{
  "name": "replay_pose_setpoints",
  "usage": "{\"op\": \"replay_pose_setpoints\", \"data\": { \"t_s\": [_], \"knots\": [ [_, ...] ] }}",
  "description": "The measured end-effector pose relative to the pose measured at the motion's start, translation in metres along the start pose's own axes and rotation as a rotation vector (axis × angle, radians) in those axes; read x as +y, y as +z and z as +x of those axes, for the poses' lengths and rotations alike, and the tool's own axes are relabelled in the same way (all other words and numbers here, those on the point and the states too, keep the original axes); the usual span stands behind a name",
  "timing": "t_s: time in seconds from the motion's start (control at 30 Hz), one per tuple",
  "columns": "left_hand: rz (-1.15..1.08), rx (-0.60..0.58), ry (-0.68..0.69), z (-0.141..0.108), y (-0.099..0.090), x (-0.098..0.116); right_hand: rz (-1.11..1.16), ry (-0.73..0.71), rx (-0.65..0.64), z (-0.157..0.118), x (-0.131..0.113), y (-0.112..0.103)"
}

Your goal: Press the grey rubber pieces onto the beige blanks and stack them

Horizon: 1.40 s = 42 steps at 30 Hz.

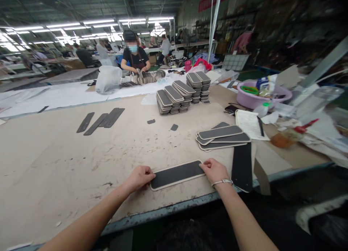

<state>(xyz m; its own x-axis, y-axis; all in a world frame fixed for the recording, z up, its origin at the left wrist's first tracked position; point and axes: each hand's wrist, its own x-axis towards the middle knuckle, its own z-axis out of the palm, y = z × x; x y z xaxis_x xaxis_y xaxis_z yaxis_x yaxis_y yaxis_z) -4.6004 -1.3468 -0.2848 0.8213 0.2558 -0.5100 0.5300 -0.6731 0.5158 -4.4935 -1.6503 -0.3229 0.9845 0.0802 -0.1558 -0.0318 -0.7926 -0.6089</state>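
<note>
A long dark grey panel [176, 175] with rounded corners and a pale border lies on the table in front of me. My left hand [140, 177] pinches its left end between thumb and fingers. At the opposite end, my right hand [214, 170], with a bracelet at the wrist, grips the upper right corner. Just beyond the right hand is a loose, fanned pile of similar panels [223, 135]. A black strip [241, 167] sticks out from under that pile toward the table's front edge, beside the right wrist.
Several stacks of like panels [176, 95] stand farther back. Dark strips [108, 118] lie at left; small dark scraps [174, 127] lie mid-table. At right are a notebook [248, 122], a purple basin [244, 98] and an orange-brown bottle [285, 138]. A masked co-worker [136, 57] handles pieces across the table.
</note>
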Motion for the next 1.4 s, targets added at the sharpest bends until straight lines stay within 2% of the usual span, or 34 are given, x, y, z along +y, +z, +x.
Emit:
{"op": "replay_pose_setpoints", "data": {
  "t_s": [0.83,0.93,1.1,1.23,1.33,1.4],
  "knots": [
    [-0.017,0.005,-0.019,-0.006,-0.001,0.006,-0.036,-0.014,-0.052,0.003,0.001,-0.001],
    [0.007,0.029,0.018,-0.008,-0.002,0.005,-0.018,-0.027,-0.034,0.002,0.000,-0.001],
    [0.197,0.161,0.187,-0.009,0.001,-0.003,-0.039,-0.064,-0.001,0.001,0.002,0.002],
    [0.202,0.187,0.212,-0.007,0.008,-0.013,-0.083,-0.110,0.040,-0.002,0.002,-0.001],
    [0.195,0.189,0.228,-0.006,0.010,-0.016,-0.121,-0.151,0.119,-0.018,-0.010,-0.001],
    [0.198,0.184,0.238,-0.005,0.010,-0.016,-0.145,-0.270,0.186,-0.037,-0.029,0.007]
  ]
}}
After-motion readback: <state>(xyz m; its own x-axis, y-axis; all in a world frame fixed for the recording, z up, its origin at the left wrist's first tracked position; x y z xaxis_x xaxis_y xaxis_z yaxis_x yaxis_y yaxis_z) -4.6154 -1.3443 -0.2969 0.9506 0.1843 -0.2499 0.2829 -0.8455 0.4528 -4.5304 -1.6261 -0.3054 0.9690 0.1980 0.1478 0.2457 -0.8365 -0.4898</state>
